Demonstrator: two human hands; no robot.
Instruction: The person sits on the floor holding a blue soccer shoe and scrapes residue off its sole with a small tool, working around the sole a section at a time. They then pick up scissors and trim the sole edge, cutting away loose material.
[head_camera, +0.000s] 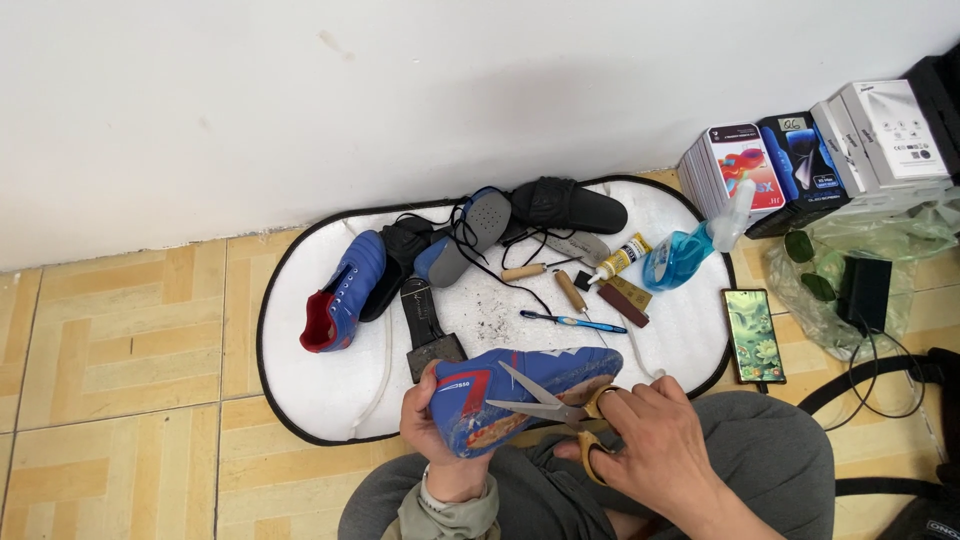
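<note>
A home floor shoe-repair corner: tiled floor (120, 330), work mat (320, 390), glue tube (620, 258)

mat (300, 400) on the floor against the wall | shoe (345, 292) at mat's left | brush (572, 321) near mat's middle, glue tube (620, 259) behind it | spray bottle (695, 245) at mat's right edge | phone (754, 335) right of mat | boxes (810, 155) behind phone
</note>
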